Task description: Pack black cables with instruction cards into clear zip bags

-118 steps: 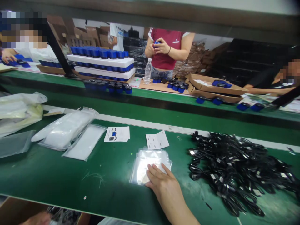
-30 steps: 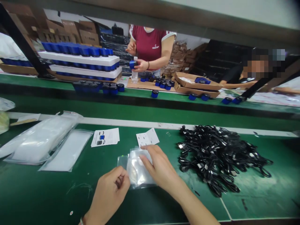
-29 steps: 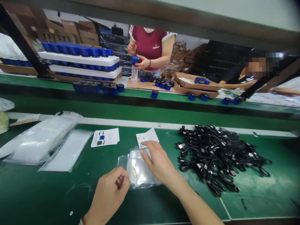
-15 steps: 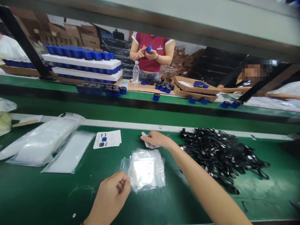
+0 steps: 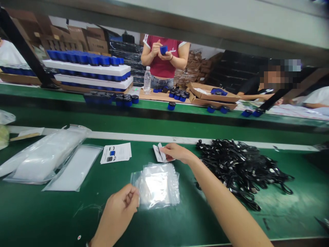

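Note:
Several clear plastic bags (image 5: 159, 187) lie in a loose stack on the green bench in front of me. My left hand (image 5: 122, 206) is closed, thumb and fingers pinching the left edge of a clear bag at the stack. Beyond the stack, my right hand (image 5: 174, 152) is closed on a folded white leaflet (image 5: 158, 154), whose upper flap stands up from the bench. Part of the leaflet is hidden behind the fingers. Left of it lie printed cards (image 5: 117, 153) with pictures of a blue item and cables.
Right of my right arm sits a heap of black cables (image 5: 239, 168). Filled plastic packs (image 5: 51, 154) lie at the left. Blue jars with black lids (image 5: 171, 105) stand on the raised green ledge. Across it, a co-worker (image 5: 167, 58) holds a blue piece near a water bottle (image 5: 147, 80).
The leaflet's flap has come up and shows more beside my right hand's fingers. My left hand has shifted slightly left and up, still at the bag's edge.

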`<state>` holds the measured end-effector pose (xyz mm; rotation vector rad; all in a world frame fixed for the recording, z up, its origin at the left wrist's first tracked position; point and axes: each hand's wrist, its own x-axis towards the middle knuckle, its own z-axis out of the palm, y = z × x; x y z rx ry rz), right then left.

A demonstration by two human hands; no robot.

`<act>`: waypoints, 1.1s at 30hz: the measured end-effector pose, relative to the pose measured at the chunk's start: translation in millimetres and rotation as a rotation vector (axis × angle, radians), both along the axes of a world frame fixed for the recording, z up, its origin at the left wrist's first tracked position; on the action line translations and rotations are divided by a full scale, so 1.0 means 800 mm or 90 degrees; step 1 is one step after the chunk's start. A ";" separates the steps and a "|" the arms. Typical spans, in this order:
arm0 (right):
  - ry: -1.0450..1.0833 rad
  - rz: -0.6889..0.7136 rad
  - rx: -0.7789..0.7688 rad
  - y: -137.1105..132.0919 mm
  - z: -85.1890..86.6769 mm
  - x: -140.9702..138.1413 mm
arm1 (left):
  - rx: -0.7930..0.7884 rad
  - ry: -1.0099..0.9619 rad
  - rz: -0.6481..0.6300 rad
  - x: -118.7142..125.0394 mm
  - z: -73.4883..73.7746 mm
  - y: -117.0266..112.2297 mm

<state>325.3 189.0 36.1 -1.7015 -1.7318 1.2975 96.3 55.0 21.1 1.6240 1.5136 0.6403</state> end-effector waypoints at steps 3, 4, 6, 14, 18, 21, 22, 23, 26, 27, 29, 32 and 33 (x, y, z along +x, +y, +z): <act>-0.048 -0.060 0.088 -0.019 0.011 -0.001 | -0.057 -0.088 0.056 -0.003 0.000 0.001; -0.064 -0.082 0.130 -0.032 0.016 -0.003 | -0.068 -0.123 0.087 -0.004 0.000 0.002; -0.088 -0.112 0.207 -0.069 0.026 -0.012 | -0.078 -0.190 0.146 -0.006 0.000 0.007; -0.045 0.010 0.369 -0.189 0.015 -0.077 | 0.040 -0.213 0.215 0.018 0.007 0.020; 0.056 -0.107 0.376 -0.194 -0.005 -0.096 | 0.147 -0.128 0.260 0.026 0.009 0.018; 0.211 -0.261 0.304 -0.202 -0.020 -0.111 | 0.204 -0.080 0.287 0.025 0.011 0.019; 0.282 -0.275 0.237 -0.206 -0.024 -0.116 | 0.218 -0.068 0.293 0.025 0.012 0.019; 0.344 -0.261 0.155 -0.209 -0.027 -0.121 | 0.229 -0.057 0.295 0.025 0.013 0.020; 0.379 -0.176 0.003 -0.214 -0.028 -0.124 | 0.245 -0.028 0.274 0.024 0.015 0.021; 0.332 -0.166 0.034 -0.213 -0.026 -0.120 | 0.250 -0.015 0.262 0.023 0.016 0.021; 0.219 -0.150 0.207 -0.209 -0.019 -0.109 | 0.266 0.023 0.240 0.023 0.016 0.019; 0.083 -0.069 0.492 -0.200 -0.010 -0.091 | 0.309 0.087 0.200 0.026 0.017 0.015; 0.047 -0.045 0.550 -0.198 -0.008 -0.087 | 0.325 0.104 0.180 0.027 0.017 0.014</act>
